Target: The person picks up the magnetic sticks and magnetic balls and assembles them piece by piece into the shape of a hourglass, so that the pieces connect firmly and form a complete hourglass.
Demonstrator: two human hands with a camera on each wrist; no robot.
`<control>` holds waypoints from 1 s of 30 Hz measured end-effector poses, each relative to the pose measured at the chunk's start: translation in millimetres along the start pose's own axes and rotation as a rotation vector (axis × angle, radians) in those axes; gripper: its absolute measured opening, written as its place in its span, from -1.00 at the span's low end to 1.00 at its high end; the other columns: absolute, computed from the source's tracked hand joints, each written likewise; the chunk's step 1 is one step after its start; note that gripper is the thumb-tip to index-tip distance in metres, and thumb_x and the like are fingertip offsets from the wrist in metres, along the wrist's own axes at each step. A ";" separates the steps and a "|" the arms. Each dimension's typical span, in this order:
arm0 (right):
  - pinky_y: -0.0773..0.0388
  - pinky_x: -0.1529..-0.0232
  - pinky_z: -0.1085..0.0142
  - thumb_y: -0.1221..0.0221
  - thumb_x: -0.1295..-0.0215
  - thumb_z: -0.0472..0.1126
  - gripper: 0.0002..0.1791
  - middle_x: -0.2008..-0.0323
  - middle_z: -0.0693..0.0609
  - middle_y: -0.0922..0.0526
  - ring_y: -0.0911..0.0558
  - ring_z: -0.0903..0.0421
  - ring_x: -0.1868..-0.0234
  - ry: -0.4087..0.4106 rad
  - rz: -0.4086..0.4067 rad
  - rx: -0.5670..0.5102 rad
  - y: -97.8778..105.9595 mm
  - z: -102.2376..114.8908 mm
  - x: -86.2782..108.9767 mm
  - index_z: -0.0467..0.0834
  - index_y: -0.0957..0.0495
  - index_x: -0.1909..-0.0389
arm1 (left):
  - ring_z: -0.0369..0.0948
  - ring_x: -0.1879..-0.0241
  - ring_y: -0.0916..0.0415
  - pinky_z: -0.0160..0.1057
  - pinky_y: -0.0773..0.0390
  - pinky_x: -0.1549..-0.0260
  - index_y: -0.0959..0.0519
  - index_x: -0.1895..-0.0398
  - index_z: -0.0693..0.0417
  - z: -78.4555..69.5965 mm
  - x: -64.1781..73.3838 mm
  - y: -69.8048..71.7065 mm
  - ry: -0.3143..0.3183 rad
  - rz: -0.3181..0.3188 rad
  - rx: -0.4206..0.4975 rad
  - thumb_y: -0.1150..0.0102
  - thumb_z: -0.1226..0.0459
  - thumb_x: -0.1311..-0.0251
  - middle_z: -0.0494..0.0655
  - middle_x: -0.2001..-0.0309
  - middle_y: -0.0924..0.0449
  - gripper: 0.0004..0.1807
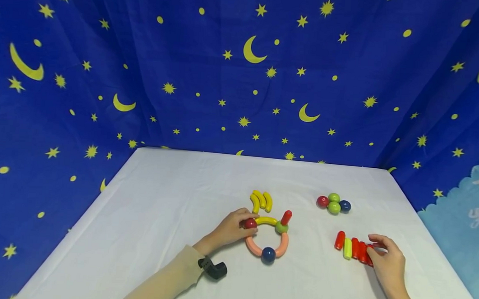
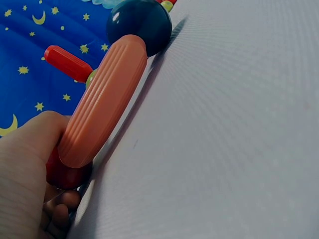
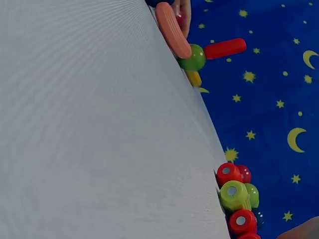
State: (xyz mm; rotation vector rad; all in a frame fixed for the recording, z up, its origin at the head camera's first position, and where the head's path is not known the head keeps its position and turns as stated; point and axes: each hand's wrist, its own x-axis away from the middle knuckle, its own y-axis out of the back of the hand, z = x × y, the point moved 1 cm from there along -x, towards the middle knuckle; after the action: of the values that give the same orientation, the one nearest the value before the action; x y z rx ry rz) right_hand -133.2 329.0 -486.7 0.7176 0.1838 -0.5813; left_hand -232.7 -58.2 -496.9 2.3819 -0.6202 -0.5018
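A ring of curved rods and balls lies on the white table. Its pink curved rods (image 2: 107,99) meet at a blue ball (image 1: 268,255), and a yellow curved rod (image 1: 266,220) joins a red ball (image 1: 250,223) to a green ball (image 1: 282,227). One straight red rod (image 1: 286,217) sticks up from the green ball. My left hand (image 1: 230,229) grips the red ball between thumb and fingers. At the right, my right hand (image 1: 391,265) pinches the end red rod (image 1: 370,255) of a row, partly covering it. A lime rod (image 1: 347,248) lies among the red ones.
Several loose yellow curved rods (image 1: 263,199) lie just behind the ring. Farther back at the right, a cluster of balls (image 1: 334,207) in red, green and blue rests on the white tablecloth (image 1: 180,187). A blue star-patterned curtain (image 1: 211,75) encloses the table's back and sides.
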 end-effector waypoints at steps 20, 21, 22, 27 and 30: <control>-0.26 0.53 0.77 -0.23 -0.13 -0.40 -0.64 0.15 -0.41 -0.62 -0.24 0.67 0.57 -0.211 0.038 0.121 8.1 -9.3 -5.6 -0.43 -0.50 0.03 | -0.39 0.34 -0.34 -0.50 -0.43 0.35 -0.57 -0.11 0.03 0.8 -1.5 -1.0 0.000 0.004 -0.005 -0.30 0.13 -0.13 -0.14 0.25 -0.48 -0.54; -0.26 0.54 0.78 -0.22 -0.14 -0.40 -0.64 0.14 -0.42 -0.62 -0.23 0.67 0.57 -0.218 0.029 0.119 8.5 -9.1 -5.5 -0.43 -0.50 0.03 | -0.39 0.34 -0.34 -0.50 -0.43 0.35 -0.58 -0.11 0.02 0.8 -1.4 -1.0 0.001 0.004 -0.006 -0.30 0.13 -0.13 -0.15 0.25 -0.48 -0.55; -0.26 0.54 0.78 -0.21 -0.14 -0.40 -0.65 0.13 -0.42 -0.62 -0.23 0.68 0.57 -0.226 0.017 0.114 8.7 -8.8 -5.3 -0.42 -0.50 0.02 | -0.39 0.34 -0.35 -0.50 -0.43 0.35 -0.58 -0.11 0.03 1.0 -1.4 -1.2 -0.001 0.003 -0.006 -0.29 0.13 -0.13 -0.15 0.25 -0.48 -0.55; -0.34 0.55 0.75 -0.17 -0.20 -0.37 -0.66 0.15 -0.39 -0.62 -0.28 0.66 0.57 -0.272 -0.019 0.057 9.6 -7.9 -5.9 -0.40 -0.50 0.00 | -0.40 0.35 -0.34 -0.50 -0.44 0.36 -0.58 -0.10 0.05 2.7 -1.2 -1.7 -0.024 -0.003 -0.002 -0.30 0.14 -0.13 -0.13 0.25 -0.49 -0.55; -0.39 0.53 0.72 -0.16 -0.22 -0.34 -0.65 0.36 -0.04 -0.68 -0.33 0.65 0.55 -0.303 -0.023 0.022 10.7 -6.2 -6.8 -0.35 -0.52 -0.03 | -0.40 0.36 -0.34 -0.49 -0.44 0.38 -0.58 -0.10 0.08 2.7 -0.9 -1.3 -0.041 -0.007 0.006 -0.29 0.14 -0.13 -0.11 0.25 -0.49 -0.55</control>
State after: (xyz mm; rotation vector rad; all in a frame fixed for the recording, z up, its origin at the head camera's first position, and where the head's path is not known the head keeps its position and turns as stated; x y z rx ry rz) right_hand -132.6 342.6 -482.8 0.6410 -0.0954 -0.7073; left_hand -234.3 -58.0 -499.5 2.3856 -0.6329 -0.5533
